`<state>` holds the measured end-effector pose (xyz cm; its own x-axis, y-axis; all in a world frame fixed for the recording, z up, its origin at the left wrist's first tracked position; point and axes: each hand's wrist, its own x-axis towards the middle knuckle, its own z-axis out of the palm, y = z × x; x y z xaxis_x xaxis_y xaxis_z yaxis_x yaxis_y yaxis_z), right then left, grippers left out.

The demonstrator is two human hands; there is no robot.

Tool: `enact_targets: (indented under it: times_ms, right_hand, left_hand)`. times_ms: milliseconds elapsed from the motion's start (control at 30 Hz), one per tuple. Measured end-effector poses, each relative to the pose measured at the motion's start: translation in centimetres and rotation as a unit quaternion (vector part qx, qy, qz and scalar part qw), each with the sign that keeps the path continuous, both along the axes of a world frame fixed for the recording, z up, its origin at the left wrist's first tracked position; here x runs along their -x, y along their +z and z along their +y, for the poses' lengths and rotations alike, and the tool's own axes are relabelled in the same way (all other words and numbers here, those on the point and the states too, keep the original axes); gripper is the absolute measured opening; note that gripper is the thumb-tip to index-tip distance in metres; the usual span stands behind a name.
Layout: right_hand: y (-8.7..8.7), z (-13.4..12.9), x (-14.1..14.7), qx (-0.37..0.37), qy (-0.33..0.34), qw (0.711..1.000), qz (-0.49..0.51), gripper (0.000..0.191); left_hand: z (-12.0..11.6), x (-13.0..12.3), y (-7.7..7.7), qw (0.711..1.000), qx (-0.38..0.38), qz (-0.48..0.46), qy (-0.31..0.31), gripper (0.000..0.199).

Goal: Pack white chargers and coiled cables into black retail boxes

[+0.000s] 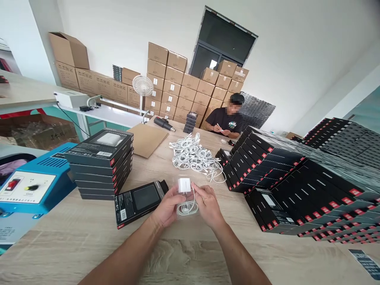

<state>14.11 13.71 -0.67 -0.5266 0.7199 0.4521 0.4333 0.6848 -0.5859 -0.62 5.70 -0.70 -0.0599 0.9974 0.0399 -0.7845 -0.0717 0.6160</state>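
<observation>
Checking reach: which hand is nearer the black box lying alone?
Left. The left hand is just right of the black box, by its flap end; the right hand is farther right.

- Table (184,259): wood-grain top, beneath my left hand (168,206) and right hand (209,204).
- Just left of my left hand: flat black box (127,204), end flap open.
- Farther left: stack of black boxes (95,170).
- Beyond both hands: heap of white cables (192,155); farther, cardboard sheet (148,138), heat gun (164,124), small box stack (190,122).
- Right of my right hand: stacked rows of black boxes (292,190); dark printed card (366,262).
</observation>
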Motion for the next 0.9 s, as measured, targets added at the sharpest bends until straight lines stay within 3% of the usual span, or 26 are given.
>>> enact_targets:
  times_ms: [233,467,733,900]
  right_hand:
    - [-0.8,-1.4,0.7,-0.051,-0.002,0.998,-0.025,0.050]
    - [-2.6,-2.0,2.5,-0.097,-0.094,0.986,-0.095,0.058]
    - [-0.6,-1.4,2.2,-0.082,-0.041,0.991,-0.093,0.060]
    - [-2.0,-1.4,2.5,-0.076,-0.079,0.987,-0.118,0.066]
  left_hand:
    - [0.0,0.0,0.0,1.000,0.009,-0.007,0.017,0.053]
    - [0.0,-0.2,0.2,0.998,0.041,-0.016,0.043,0.061]
    - [-0.4,0.3,1.1,0.998,0.043,-0.016,0.042,0.052]
    - [-0.1,0.0,1.1,0.999,0.026,0.020,0.035,0.056]
